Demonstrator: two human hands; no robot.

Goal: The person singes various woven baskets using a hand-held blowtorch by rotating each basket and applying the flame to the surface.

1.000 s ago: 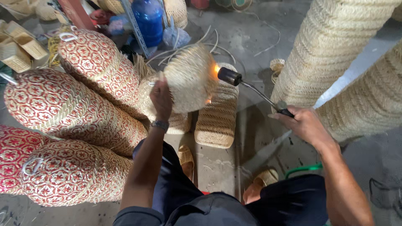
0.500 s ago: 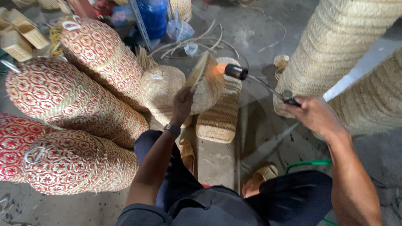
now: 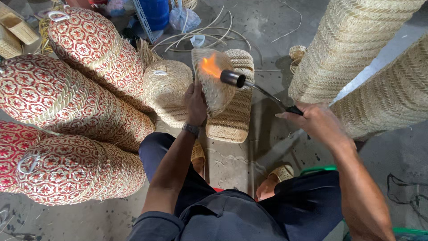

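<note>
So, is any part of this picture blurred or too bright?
Head view: the flame on the woven piece glows overexposed orange; the right hand holding the torch looks slightly motion-blurred; the left hand is sharp; light is soft, shadows faint.

patterned baskets (image 3: 67, 111) left, woven stacks (image 3: 356, 49) right

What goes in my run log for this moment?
left hand: holds woven lid | right hand: holds torch | flame on lid
</note>
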